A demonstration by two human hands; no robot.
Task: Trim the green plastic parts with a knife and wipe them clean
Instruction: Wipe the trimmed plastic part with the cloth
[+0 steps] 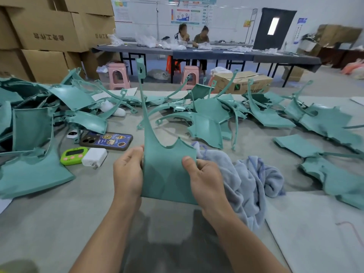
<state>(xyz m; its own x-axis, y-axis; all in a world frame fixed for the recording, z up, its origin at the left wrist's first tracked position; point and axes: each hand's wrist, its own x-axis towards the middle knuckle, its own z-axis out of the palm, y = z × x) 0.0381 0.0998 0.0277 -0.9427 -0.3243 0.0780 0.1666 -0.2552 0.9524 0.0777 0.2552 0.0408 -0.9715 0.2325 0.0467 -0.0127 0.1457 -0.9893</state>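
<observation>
green plastic parts [325, 123] lie heaped across the table [98, 223], on the left, the far side and the right. which are finished i cannot tell, so most of the job looks open. the held part [167, 174] stands upright above the near table, long axis vertical, its thin arm pointing up. a blue cloth [256, 174] lies just right of it. no knife shows. the left hand [128, 174] and right hand [204, 178] each grip a side edge.
</observation>
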